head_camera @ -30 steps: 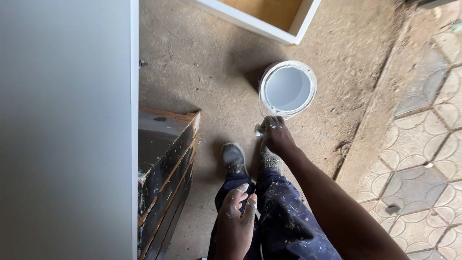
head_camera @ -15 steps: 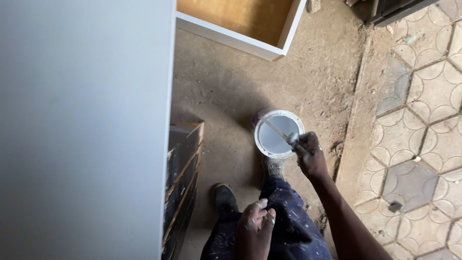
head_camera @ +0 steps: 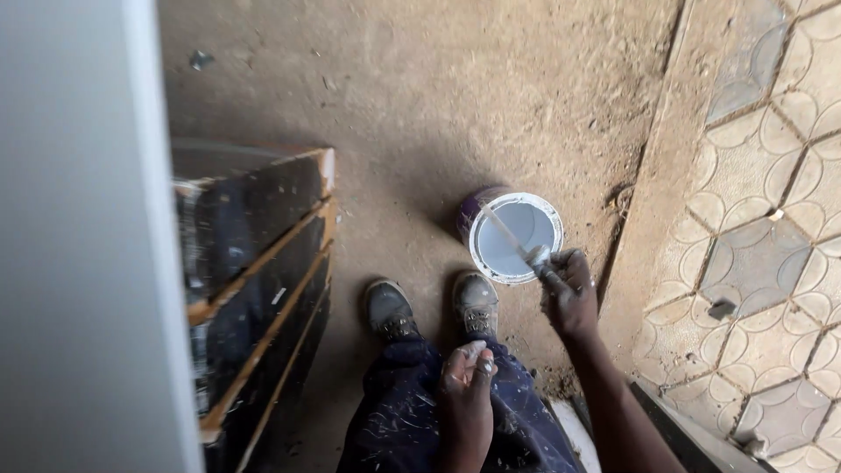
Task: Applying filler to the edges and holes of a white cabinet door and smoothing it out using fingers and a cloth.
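Observation:
My right hand (head_camera: 571,289) grips the handle of a paintbrush (head_camera: 512,239), whose white-coated tip lies across the open top of a round paint bucket (head_camera: 515,235) filled with white paint. The bucket stands on the dusty floor just ahead of my right shoe. My left hand (head_camera: 467,375) rests on my knee with fingers curled, paint-flecked, holding nothing that I can see.
A white-painted panel (head_camera: 88,245) fills the left side. Beside it stands a stack of dark boards with wooden edges (head_camera: 254,263). Patterned paving tiles (head_camera: 762,236) run along the right, past a low kerb. My two shoes (head_camera: 390,308) sit on the dirt floor.
My view has dropped and moved closer, so the wooden box at the top has left the frame. My right hand stayed at the bucket rim with the brush laid over the paint.

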